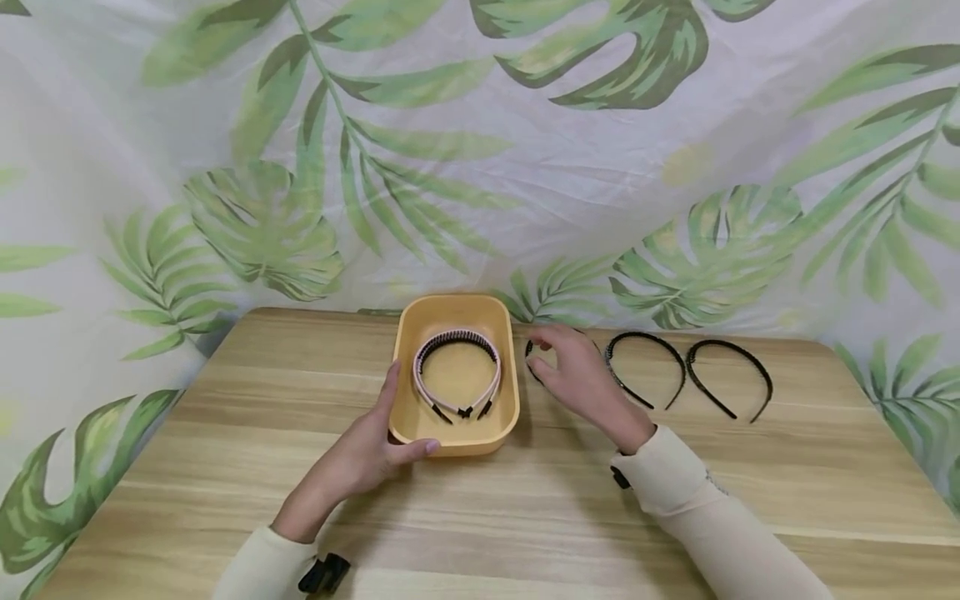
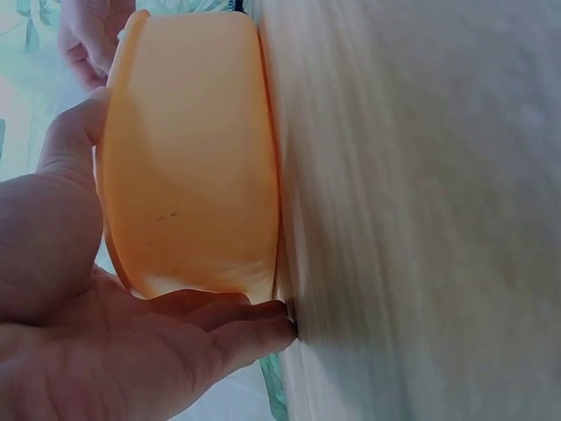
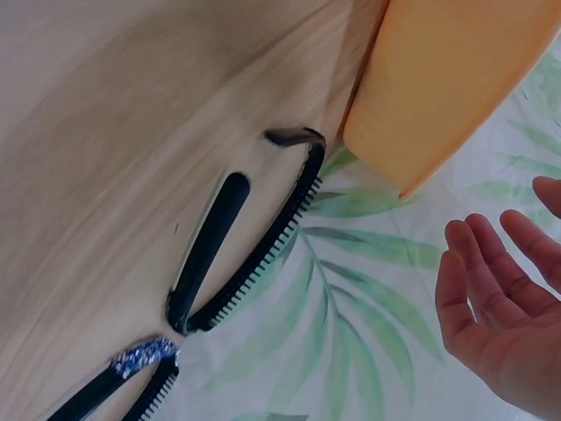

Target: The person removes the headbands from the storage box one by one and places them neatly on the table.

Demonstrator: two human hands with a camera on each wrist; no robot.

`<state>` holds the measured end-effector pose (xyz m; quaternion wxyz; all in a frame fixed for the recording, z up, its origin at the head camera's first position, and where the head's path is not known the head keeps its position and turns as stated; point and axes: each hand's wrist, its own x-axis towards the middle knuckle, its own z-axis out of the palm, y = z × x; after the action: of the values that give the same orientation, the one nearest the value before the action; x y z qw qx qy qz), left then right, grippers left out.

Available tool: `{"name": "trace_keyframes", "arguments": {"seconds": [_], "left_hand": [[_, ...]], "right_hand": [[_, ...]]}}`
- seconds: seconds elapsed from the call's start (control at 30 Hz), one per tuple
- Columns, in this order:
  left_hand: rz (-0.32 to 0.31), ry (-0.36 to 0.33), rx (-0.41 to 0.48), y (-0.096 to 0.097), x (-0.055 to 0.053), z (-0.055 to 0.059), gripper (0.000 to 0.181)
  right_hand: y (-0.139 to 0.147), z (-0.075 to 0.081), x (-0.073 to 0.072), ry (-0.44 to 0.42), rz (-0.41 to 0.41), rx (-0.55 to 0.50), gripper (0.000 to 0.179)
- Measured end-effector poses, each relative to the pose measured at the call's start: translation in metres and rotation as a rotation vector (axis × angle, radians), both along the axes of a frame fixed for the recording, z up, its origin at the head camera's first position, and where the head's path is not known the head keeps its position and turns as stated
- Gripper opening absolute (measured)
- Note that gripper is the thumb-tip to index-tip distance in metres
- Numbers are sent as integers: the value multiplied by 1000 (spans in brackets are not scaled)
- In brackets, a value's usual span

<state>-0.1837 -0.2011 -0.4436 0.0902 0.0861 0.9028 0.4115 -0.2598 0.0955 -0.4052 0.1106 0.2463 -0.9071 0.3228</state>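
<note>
My left hand (image 1: 367,454) grips the near left corner of a yellow-orange plastic box (image 1: 513,383), thumb on the near rim and fingers along the left side. Inside lie headbands, a pale pink one (image 1: 417,375) with a small dark bow and a black ridged one (image 1: 459,336) nested with it. My right hand (image 1: 581,379) is just right of the box, held with fingers loosely bent and nothing in them. Below it, partly hidden in the head view, a black toothed headband (image 3: 215,241) lies on the table.
Further right on the wooden table (image 1: 562,525) are two more black headbands, the nearer one (image 1: 642,336) with a glittery patch and another (image 1: 726,342) beyond it. A leaf-patterned cloth (image 1: 420,167) hangs behind the table's back edge.
</note>
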Motion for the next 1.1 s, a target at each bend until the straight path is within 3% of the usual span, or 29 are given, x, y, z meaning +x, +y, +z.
{"name": "trace_keyframes", "arguments": {"seconds": [0.33,0.6,0.83,1.1], "left_hand": [[-1,2,-3,0,-1,1,129],[13,-17,19,-1,-1,1,128],[7,-18,41,-1,-2,0,127],[8,-16,43,-1,-2,-2,128]], "right_hand": [[-18,-3,-5,35,5,-11,32],[-34,-2,-12,-2,23,17,32],[-47,-5,-25,-69,34,34,33],[-55,-8,-38,-89,20,97,33]]}}
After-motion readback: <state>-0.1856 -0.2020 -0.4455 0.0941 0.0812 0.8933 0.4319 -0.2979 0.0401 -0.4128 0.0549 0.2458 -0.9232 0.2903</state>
